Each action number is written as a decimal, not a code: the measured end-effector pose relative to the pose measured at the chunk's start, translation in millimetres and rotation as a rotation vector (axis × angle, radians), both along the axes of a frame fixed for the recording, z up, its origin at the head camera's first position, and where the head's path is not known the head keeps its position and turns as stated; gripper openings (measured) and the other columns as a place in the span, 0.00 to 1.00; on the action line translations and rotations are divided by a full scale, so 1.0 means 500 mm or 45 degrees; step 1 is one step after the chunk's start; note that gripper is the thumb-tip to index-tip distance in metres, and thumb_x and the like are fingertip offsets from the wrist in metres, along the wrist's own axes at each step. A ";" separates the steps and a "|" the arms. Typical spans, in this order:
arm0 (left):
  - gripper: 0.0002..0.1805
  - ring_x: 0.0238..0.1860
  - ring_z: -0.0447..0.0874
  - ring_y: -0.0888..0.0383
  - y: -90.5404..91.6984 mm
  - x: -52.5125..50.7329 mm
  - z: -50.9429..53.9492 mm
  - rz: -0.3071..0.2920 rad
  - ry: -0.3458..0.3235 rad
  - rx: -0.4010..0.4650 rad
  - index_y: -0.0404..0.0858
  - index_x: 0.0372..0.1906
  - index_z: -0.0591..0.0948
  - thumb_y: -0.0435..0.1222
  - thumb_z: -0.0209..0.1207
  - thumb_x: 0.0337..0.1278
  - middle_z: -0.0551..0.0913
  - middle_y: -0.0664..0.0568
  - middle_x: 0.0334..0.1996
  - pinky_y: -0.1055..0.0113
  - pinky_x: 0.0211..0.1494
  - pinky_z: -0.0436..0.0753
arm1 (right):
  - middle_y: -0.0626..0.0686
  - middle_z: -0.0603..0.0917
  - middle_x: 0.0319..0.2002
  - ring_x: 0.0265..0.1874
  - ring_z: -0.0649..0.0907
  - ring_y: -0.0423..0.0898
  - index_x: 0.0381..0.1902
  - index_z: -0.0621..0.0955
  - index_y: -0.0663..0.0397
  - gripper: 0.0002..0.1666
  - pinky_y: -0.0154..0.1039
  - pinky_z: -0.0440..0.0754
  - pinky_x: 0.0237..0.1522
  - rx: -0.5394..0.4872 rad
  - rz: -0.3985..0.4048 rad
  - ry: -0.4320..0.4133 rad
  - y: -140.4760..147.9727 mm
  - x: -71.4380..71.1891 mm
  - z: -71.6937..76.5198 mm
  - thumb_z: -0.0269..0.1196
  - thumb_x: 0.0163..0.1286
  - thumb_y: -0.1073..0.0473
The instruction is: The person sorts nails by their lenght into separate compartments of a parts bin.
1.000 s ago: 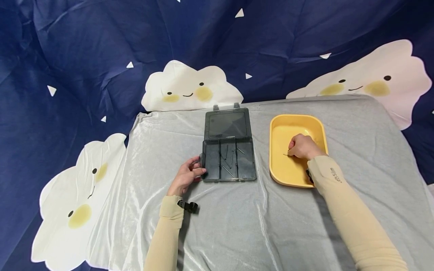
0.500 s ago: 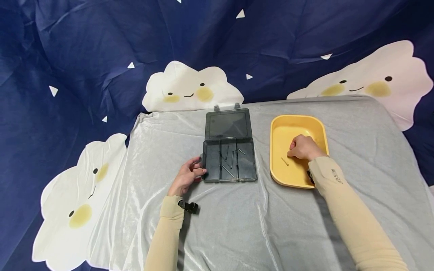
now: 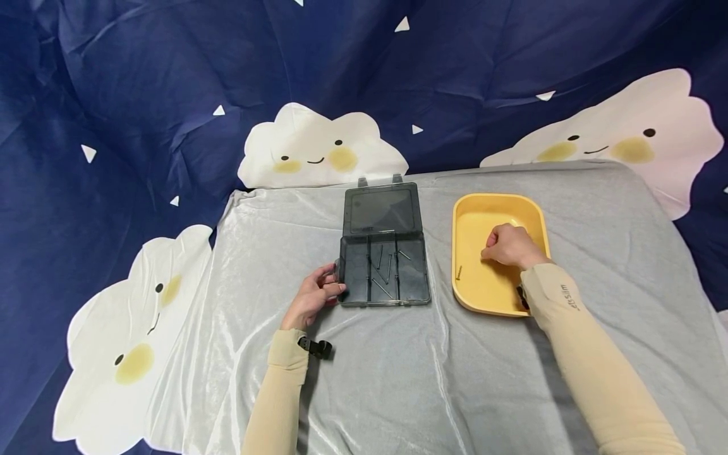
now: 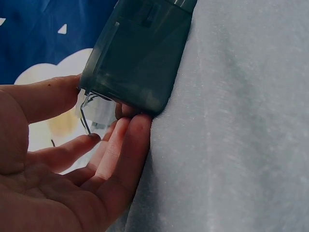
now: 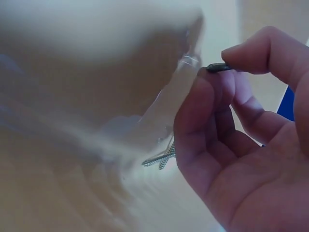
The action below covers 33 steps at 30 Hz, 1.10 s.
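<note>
My right hand is inside the yellow tray. In the right wrist view, its thumb and index finger pinch a dark screw, mostly hidden by the fingers. Another screw lies by the tray's left wall. Threaded silver screws show beyond the fingers in the right wrist view. My left hand holds the left side of an open dark translucent compartment box, thumb at the rim and fingers against its side. Long screws lie in the middle compartment and one screw in the right one.
The box's lid is flipped back, away from me. A grey cloth covers the table under box and tray. Behind it hangs a dark blue curtain with white clouds.
A screw at the right hand's fingertips came loose and moved left across the tray to its left wall. The right hand stays over the tray; the left hand has not moved.
</note>
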State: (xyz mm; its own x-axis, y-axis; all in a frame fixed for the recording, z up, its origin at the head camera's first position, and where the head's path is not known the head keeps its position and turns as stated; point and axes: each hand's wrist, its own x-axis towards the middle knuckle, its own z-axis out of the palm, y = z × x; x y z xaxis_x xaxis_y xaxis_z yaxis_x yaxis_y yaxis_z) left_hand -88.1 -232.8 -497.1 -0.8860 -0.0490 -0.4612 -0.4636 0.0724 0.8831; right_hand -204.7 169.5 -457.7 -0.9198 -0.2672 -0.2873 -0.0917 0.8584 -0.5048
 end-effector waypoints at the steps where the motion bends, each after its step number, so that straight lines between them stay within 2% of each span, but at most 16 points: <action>1: 0.38 0.40 0.81 0.65 0.000 0.000 0.000 -0.001 0.004 -0.001 0.40 0.72 0.63 0.27 0.62 0.56 0.75 0.41 0.57 0.66 0.41 0.81 | 0.52 0.78 0.25 0.30 0.76 0.52 0.26 0.77 0.59 0.14 0.36 0.68 0.32 -0.004 -0.001 -0.003 0.000 0.000 0.001 0.69 0.54 0.55; 6: 0.38 0.39 0.81 0.66 -0.001 0.001 -0.002 0.002 0.002 0.005 0.40 0.72 0.63 0.27 0.62 0.56 0.75 0.40 0.58 0.66 0.40 0.81 | 0.52 0.78 0.24 0.30 0.75 0.52 0.28 0.77 0.60 0.14 0.36 0.69 0.31 -0.044 -0.016 -0.011 0.001 0.000 0.005 0.69 0.54 0.56; 14: 0.38 0.39 0.81 0.65 -0.002 0.001 -0.006 0.003 0.002 0.015 0.39 0.72 0.63 0.27 0.62 0.55 0.75 0.39 0.59 0.66 0.40 0.81 | 0.53 0.80 0.24 0.29 0.76 0.51 0.31 0.77 0.59 0.12 0.36 0.69 0.29 -0.098 -0.050 0.032 0.003 0.006 0.021 0.66 0.54 0.57; 23: 0.38 0.40 0.82 0.65 -0.005 0.001 -0.008 -0.014 -0.003 0.010 0.39 0.72 0.62 0.28 0.62 0.57 0.73 0.38 0.61 0.65 0.43 0.81 | 0.52 0.79 0.25 0.27 0.75 0.49 0.31 0.77 0.58 0.11 0.37 0.69 0.31 -0.150 -0.063 0.144 0.000 0.011 0.049 0.65 0.54 0.58; 33: 0.38 0.39 0.81 0.66 -0.002 0.001 -0.001 -0.006 0.001 0.002 0.39 0.72 0.61 0.27 0.61 0.57 0.73 0.39 0.60 0.65 0.42 0.81 | 0.52 0.80 0.28 0.27 0.76 0.44 0.34 0.78 0.58 0.11 0.32 0.69 0.31 -0.247 -0.068 0.246 -0.013 0.024 0.082 0.66 0.54 0.60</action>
State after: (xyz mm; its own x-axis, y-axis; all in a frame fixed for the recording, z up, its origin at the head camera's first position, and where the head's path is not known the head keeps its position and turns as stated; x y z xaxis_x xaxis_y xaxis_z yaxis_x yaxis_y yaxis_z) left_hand -87.6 -233.7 -497.5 -0.8865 -0.0439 -0.4606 -0.4627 0.0729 0.8835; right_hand -192.8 163.2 -416.7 -0.9668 -0.2499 -0.0531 -0.1598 0.7536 -0.6376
